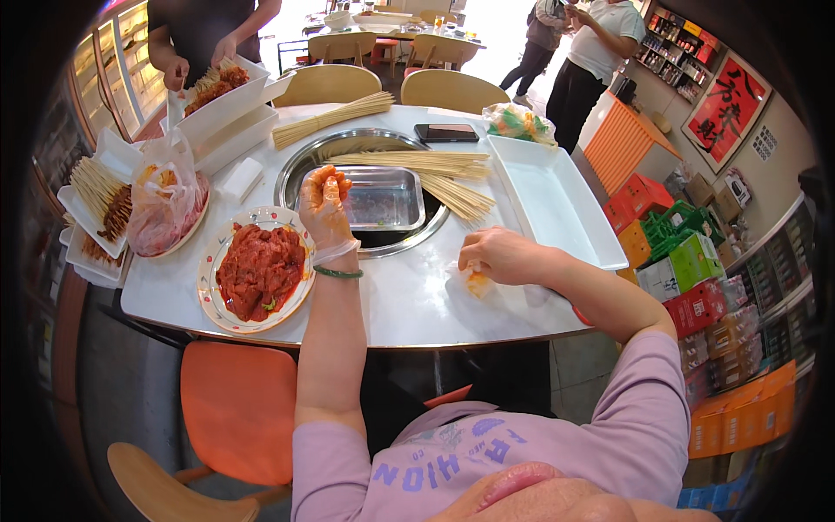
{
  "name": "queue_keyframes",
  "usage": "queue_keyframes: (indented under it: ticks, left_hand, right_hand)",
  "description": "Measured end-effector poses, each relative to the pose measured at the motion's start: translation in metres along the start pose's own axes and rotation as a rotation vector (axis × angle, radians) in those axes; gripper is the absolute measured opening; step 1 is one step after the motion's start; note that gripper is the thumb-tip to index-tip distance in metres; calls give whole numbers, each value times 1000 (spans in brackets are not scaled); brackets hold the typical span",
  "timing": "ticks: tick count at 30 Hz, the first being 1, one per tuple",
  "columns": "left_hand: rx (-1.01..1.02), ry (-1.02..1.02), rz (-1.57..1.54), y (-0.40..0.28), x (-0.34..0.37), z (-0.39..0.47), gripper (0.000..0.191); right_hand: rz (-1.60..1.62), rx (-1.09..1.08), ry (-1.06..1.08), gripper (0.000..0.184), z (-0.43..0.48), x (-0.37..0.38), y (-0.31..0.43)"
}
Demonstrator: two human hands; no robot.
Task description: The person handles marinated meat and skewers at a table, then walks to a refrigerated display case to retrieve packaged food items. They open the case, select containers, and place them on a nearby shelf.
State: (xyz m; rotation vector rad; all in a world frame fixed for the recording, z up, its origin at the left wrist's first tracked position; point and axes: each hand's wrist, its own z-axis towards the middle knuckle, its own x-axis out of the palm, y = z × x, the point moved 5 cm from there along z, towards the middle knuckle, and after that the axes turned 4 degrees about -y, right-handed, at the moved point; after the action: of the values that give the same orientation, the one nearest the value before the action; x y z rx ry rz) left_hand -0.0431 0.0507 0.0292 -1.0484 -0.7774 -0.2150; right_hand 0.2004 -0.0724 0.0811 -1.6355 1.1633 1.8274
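My left hand (326, 207), in a clear plastic glove smeared with orange-red sauce, is raised with its fingers curled together. Nothing shows between them. A green bangle circles that wrist. To its left lies a patterned plate (207, 287) heaped with red marinated meat slices (261, 271). Behind the hand, a steel tray (385, 196) rests over the round metal well (287, 179) in the tabletop. My right hand (499, 254), bare, grips a crumpled, orange-stained tissue or thin plastic (479, 282) against the white table (404, 300). Bamboo skewers (456, 186) lie across the well's far right edge.
A white tray (561, 202) borders the right side, near a phone (447, 133). More skewers (333, 117) lie farther back. On the left are a bagged bowl (163, 209) and trays of skewered food (104, 202). Across the table, another person handles skewers over a white bin (228, 104).
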Motion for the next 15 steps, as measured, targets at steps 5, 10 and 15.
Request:
queue_keyframes:
  ticks: [5, 10, 15]
  left_hand:
    - [110, 47, 8, -2, 3, 3, 12]
    - [71, 15, -22, -1, 3, 2, 14]
    - [64, -30, -24, -4, 1, 6, 13]
  right_hand:
    - [244, -1, -173, 25, 13, -19, -1]
    - [64, -7, -221, 21, 78, -3, 8]
    - [-317, -77, -172, 22, 131, 29, 19]
